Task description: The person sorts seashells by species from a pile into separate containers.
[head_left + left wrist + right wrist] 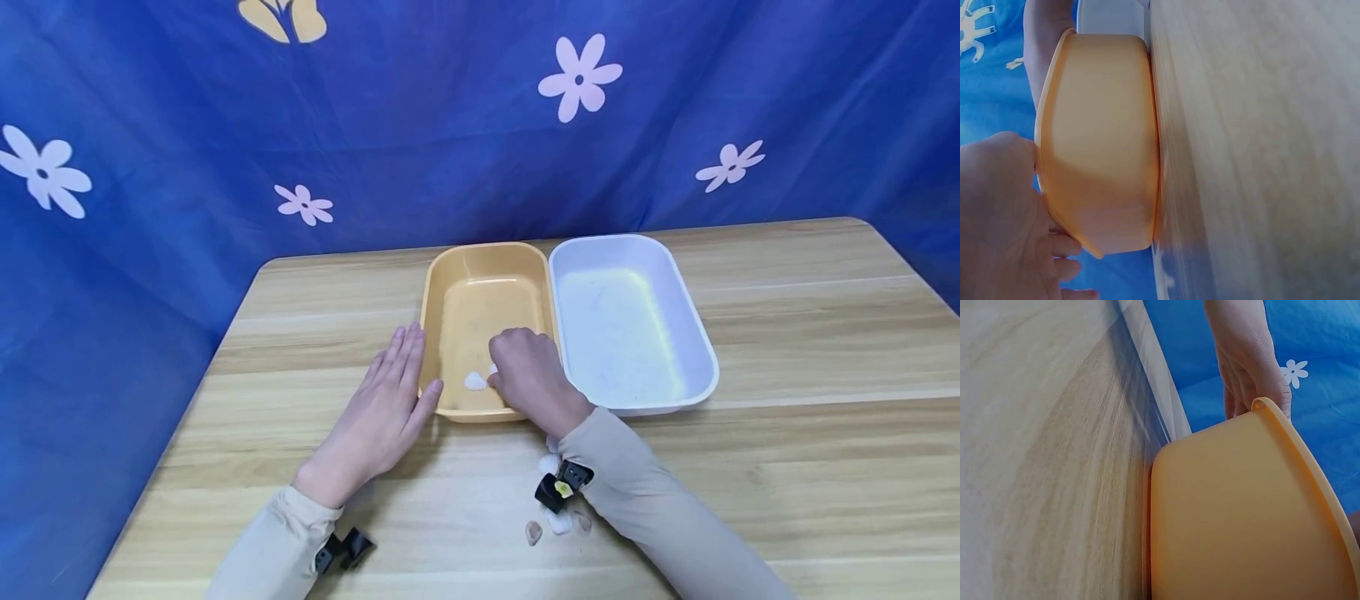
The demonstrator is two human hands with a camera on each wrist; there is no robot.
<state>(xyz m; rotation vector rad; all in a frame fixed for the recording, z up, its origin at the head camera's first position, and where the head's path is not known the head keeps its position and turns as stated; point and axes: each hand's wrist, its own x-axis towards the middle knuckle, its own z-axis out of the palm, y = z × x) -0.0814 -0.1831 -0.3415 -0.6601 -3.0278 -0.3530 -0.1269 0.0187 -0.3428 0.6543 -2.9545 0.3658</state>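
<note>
The orange tray (pixel 480 321) lies on the table with a white shell (pixel 475 381) near its front end. My left hand (pixel 378 421), fingers straight, rests against the tray's left rim; the left wrist view has this hand (pixel 1004 219) beside the rim (pixel 1040 144). Over the tray's front right part, my right hand (pixel 532 379) is curled, with a white shell (pixel 493 369) showing between thumb and finger. The right wrist view shows mostly the tray's outer wall (pixel 1241 512) and my left hand (pixel 1247 356) beyond it; the right fingertips are hidden there.
A white tray (pixel 630 333) stands against the orange one's right side. Several shells lie in front, partly under my right forearm, among them a white one (pixel 558 522) and a brownish one (pixel 533 532). A blue curtain (pixel 450 125) hangs behind the wooden table (pixel 810 350).
</note>
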